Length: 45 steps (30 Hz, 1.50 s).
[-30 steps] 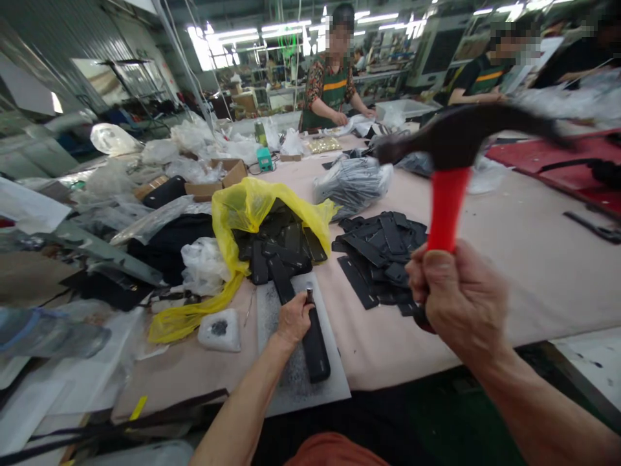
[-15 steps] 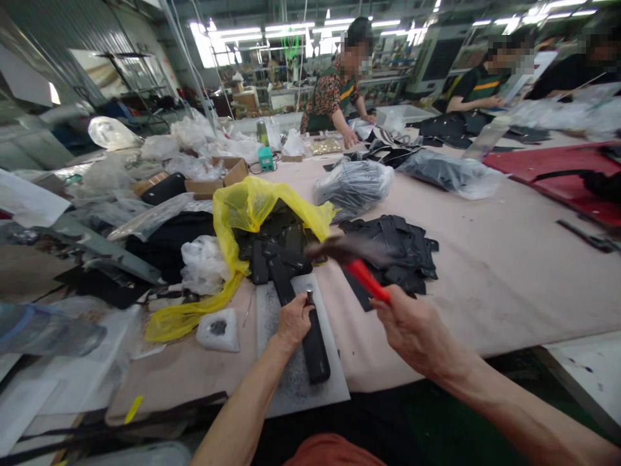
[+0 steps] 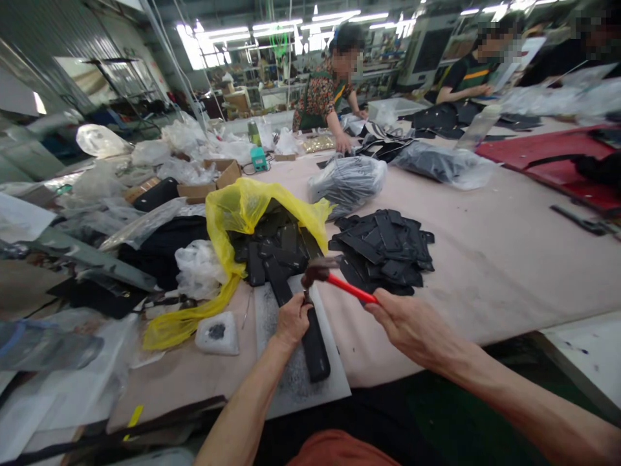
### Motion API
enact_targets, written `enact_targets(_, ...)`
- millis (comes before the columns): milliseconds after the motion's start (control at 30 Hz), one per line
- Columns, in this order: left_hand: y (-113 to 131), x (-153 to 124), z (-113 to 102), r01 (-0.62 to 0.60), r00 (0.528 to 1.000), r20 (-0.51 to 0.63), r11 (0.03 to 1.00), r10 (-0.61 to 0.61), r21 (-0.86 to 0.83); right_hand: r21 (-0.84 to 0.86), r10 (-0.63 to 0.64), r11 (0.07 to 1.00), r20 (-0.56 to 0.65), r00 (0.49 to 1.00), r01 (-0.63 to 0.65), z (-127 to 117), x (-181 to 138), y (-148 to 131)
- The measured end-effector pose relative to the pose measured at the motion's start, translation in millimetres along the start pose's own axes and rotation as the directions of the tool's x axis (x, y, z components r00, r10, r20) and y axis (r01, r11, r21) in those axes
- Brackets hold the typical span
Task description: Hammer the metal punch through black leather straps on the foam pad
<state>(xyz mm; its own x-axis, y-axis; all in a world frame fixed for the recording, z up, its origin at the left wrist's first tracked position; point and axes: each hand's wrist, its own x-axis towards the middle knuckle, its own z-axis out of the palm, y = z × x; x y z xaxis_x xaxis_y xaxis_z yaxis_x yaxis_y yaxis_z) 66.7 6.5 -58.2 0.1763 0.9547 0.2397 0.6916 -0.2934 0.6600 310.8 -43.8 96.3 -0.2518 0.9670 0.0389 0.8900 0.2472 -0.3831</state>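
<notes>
My right hand (image 3: 405, 323) is closed round the red handle of a hammer (image 3: 339, 285). Its dark head is down just above a small metal punch (image 3: 306, 298). My left hand (image 3: 291, 320) pinches that punch upright on a black strap piece (image 3: 314, 346). The strap lies lengthwise on a white cutting board (image 3: 334, 382) at the near edge of the table. The punch's tip is hidden by my fingers.
A yellow bag (image 3: 242, 210) of black pieces lies behind the board, a loose pile of black pieces (image 3: 383, 249) to its right. A white foam block (image 3: 218, 333) sits left of the board. Plastic bags clutter the left. Other people work at the far end.
The hammer swung down from high on the right to just over the punch. My left hand and the strap stayed in place.
</notes>
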Motion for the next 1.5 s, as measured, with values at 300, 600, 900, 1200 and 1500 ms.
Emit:
enact_targets(300,-8,1,2,-0.015,0.999,-0.037,0.999,0.013,-0.04,0.136,0.313,0.939,0.045,0.949,-0.316,106,14,42)
enact_targets(600,-6,1,0,0.02,0.998,-0.054,0.995,-0.025,-0.095,0.18,-0.256,0.955,0.095,0.962,0.236,144,-19,-27)
enact_targets(900,-17,7,-4,0.251,0.931,-0.182,0.917,-0.316,-0.311,0.215,-0.268,0.949,0.156,0.951,0.232,154,-27,-24)
enact_targets(1200,-1,-32,-24,0.215,0.949,-0.173,0.941,-0.265,-0.261,0.161,-0.345,0.933,0.145,0.927,0.322,160,12,-8)
enact_targets(1500,-6,-39,-19,0.163,0.962,-0.171,0.948,-0.215,-0.272,0.163,-0.316,0.939,0.06,0.947,0.303,163,54,-6)
